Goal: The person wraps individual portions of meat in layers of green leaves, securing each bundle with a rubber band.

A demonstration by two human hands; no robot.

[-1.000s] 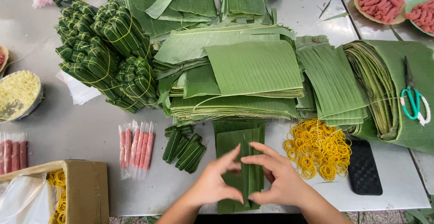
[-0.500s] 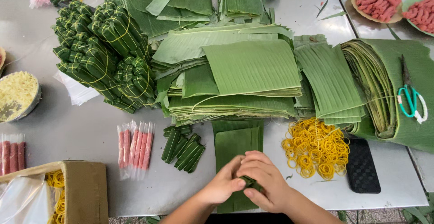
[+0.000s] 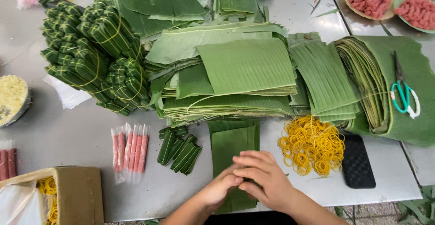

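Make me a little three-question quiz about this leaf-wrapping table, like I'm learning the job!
1. True or false: both hands, the left hand and the right hand, rest together on the strip of green leaves at the table's near edge.
2. What lies just right of that strip? A) a heap of yellow rubber bands B) the teal-handled scissors C) the cardboard box
3. Fill in: the small wrapped leaf rolls left of the strip are coloured ____.

Key: 1 true; 2 A; 3 green.
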